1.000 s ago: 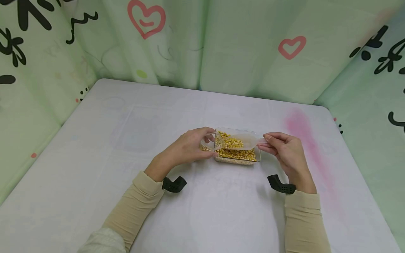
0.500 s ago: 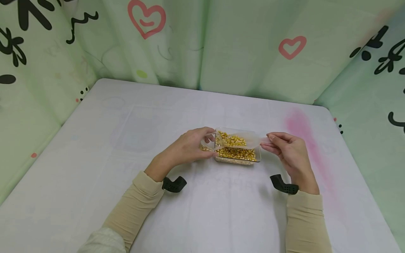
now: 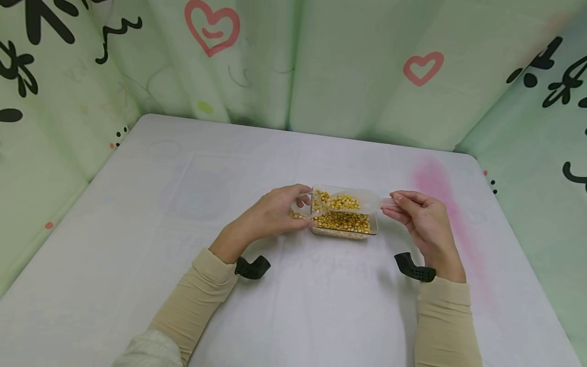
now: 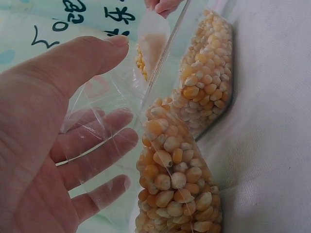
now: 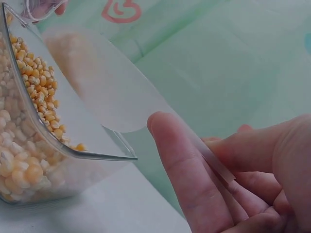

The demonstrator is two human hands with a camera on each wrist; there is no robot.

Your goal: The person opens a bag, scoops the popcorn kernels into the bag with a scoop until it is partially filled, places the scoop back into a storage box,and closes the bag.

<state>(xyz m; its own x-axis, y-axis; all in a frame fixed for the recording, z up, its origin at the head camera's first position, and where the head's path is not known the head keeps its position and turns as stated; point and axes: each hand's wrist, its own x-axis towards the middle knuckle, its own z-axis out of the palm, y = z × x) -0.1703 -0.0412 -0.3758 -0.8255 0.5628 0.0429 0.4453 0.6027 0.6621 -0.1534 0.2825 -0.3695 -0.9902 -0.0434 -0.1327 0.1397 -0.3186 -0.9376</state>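
My left hand [image 3: 279, 209] holds a clear plastic cup [image 4: 182, 194] partly filled with corn kernels, thumb on one side and spread fingers on the other. Right beside the cup stands a clear rectangular container [image 3: 341, 234], also holding corn kernels. Between thumb and fingers, my right hand [image 3: 424, 219] pinches the handle of a translucent scoop [image 3: 369, 201]. A small heap of kernels [image 3: 346, 203] lies in the scoop, over the container. The scoop's front end points left and overlaps the cup's rim in the head view.
A white cloth covers the table [image 3: 220, 306], with a pink stain [image 3: 435, 178] at the right. Green curtains [image 3: 357, 76] with printed hearts and black lettering hang along the back and sides. Black wrist mounts [image 3: 253, 267] jut inward from both wrists.
My right hand has drawn the scoop a little to the right, and the kernels in it have shifted right with it. My left hand and the container stay where they were.
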